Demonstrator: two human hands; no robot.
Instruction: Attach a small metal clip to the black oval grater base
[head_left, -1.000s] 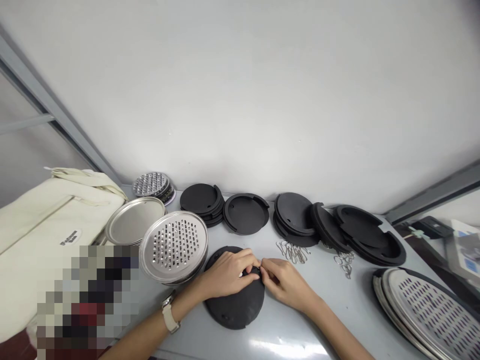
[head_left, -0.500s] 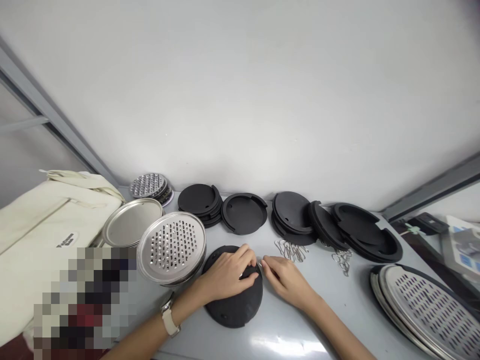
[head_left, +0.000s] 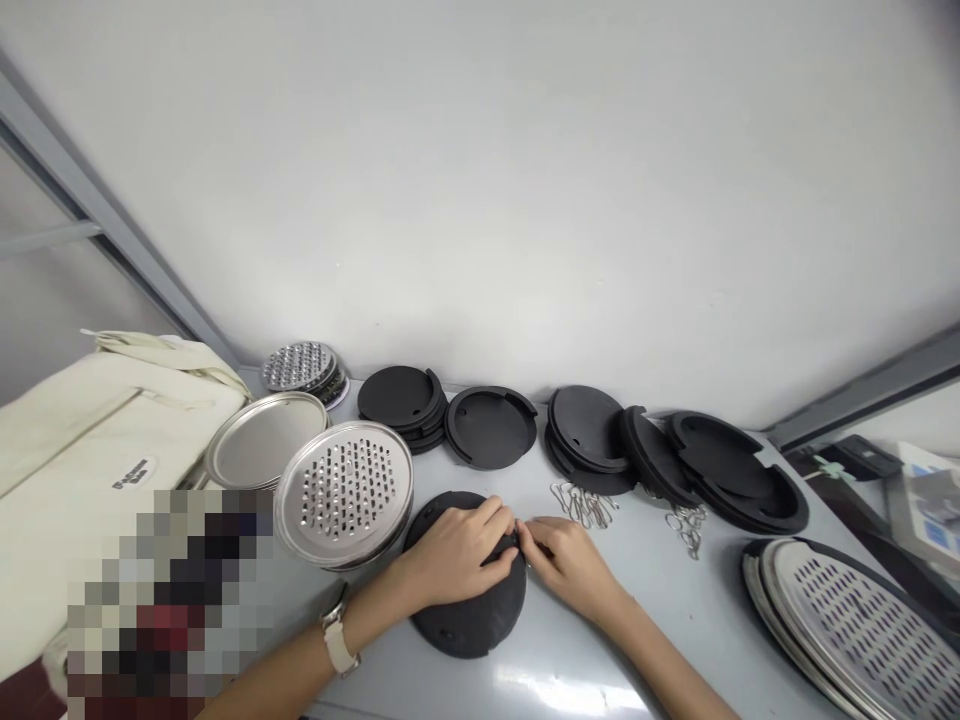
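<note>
My left hand (head_left: 461, 555) lies over a round black plastic disc (head_left: 476, 622) on the table, its fingers curled and gripping the far right part. At the disc's right edge, my right hand (head_left: 568, 562) has thumb and finger pinched together, close to the left fingertips. A tiny bit of metal glints at the right fingers, mostly hidden by them. Beyond the right hand, a small heap of wire clips (head_left: 583, 505) lies on the table. A metal grater plate (head_left: 346, 490) with raised holes tops a pile left of the disc.
Black discs (head_left: 401, 395) in piles line the wall, with a single black tray (head_left: 491, 428) between them. More clips (head_left: 688, 528) lie to the right. Slotted metal plates (head_left: 862, 610) are stacked at the right front. A plain metal plate (head_left: 266, 440) and cream bag (head_left: 112, 430) are left.
My right fingertips have moved slightly left, onto the disc's edge beside my left fingers. The small metal piece seen between them earlier is now mostly covered.
</note>
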